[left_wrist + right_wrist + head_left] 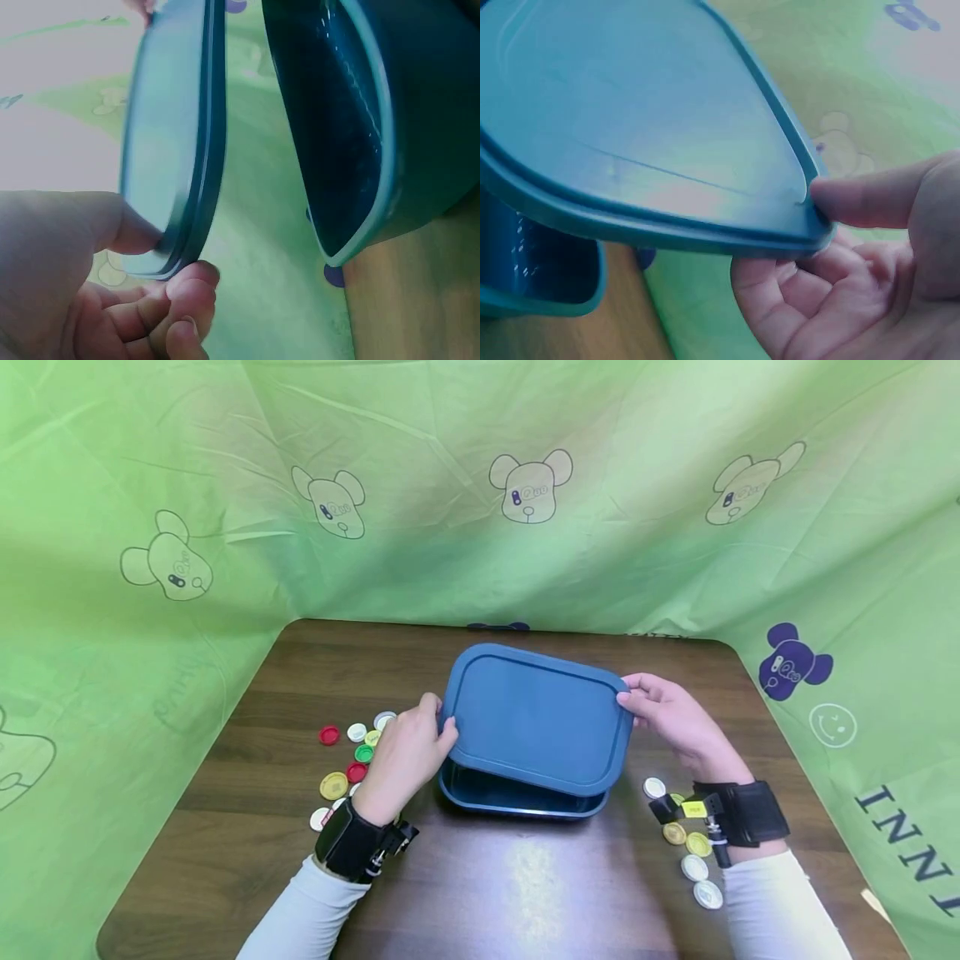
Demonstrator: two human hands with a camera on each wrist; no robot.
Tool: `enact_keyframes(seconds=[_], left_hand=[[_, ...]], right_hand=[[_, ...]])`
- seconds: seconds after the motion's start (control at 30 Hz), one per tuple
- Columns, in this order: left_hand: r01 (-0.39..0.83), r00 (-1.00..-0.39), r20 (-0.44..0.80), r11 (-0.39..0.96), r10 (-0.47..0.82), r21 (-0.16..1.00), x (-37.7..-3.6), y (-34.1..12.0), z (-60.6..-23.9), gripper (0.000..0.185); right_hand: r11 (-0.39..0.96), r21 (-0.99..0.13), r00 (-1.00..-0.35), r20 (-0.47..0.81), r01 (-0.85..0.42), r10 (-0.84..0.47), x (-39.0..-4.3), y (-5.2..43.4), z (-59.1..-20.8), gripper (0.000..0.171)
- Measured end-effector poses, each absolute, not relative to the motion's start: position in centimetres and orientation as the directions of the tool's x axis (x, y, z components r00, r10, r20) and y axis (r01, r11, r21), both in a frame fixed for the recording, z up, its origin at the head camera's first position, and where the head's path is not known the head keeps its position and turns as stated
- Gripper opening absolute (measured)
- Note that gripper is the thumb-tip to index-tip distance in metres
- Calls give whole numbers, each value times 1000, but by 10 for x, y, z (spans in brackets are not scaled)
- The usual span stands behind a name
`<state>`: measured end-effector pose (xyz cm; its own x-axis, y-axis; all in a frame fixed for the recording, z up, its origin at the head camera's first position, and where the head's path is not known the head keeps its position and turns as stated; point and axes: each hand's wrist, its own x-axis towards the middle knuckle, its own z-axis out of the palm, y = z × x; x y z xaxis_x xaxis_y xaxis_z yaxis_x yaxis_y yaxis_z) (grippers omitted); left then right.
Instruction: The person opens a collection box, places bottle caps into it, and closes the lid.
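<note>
Sleeves (307, 910) and wrist straps sit nearest the camera, at 7 and 5 o'clock of the head view. Both hands hold a blue lid (536, 718) above a blue container (517, 793), which rests on the dark wood table (480, 885) near its centre.

Left hand (405, 756): thumb on the lid's top face, fingers (187, 289) curled under the rim, pinching the lid's 9 o'clock edge. Right hand (671, 714): thumb on top at the corner, fingers (810, 292) curled beneath, pinching the 3 o'clock edge. Both grips are narrow and closed on the rim only.

Lid position: clear of the container and apart from it; the left wrist view shows an open gap between the two rims. The lid looks tilted, with the container's near wall exposed below it at 6 o'clock.

Surroundings: coloured discs (348, 760) (red, green, yellow, white) lie on the table at 9 o'clock of the container; white and yellow discs (693, 860) lie at 4 o'clock, near the right wrist. A green printed cloth (480, 485) screens the table on three sides.

Handling guidance, as judged from this position:
1. Keep both pinches level with one another so the lid does not twist.
2. Hold the rim only, with the fingers clear of the container's rim.
3. Move both hands together; a flexible lid is likely to bow under uneven force.
4. Keep the wrists lifted clear of the discs on both sides.
</note>
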<state>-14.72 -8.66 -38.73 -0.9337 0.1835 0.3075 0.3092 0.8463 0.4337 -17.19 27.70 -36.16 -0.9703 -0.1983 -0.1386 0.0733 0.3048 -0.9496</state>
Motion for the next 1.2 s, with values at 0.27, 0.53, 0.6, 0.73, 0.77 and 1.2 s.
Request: enact_keyframes(seconds=[0.27,0.53,0.6,0.73,0.77,1.2], left_hand=[[360,-905,386,802,177,477,-162,-80,-387,32],[282,-947,280,819,155,500,-167,-81,-397,43],[250,-961,228,837,154,487,-166,-83,-403,45],[189,-982,118,862,150,471,-163,-85,-413,51],[178,-984,96,865,150,469,-163,-86,-416,52],[105,-987,-63,896,146,431,-161,-83,-442,36]], right_hand=[[90,-996,-970,-29,7,-243,-158,292,-348,21],[456,-878,-988,155,-145,-15,-143,294,-336,32],[495,-856,-979,196,-148,47,-140,295,-335,33],[560,-816,-949,275,-146,153,-137,299,-335,32],[593,-790,-935,311,-156,169,-136,299,-336,32],[932,-253,-729,684,-258,-17,-142,305,-372,21]])
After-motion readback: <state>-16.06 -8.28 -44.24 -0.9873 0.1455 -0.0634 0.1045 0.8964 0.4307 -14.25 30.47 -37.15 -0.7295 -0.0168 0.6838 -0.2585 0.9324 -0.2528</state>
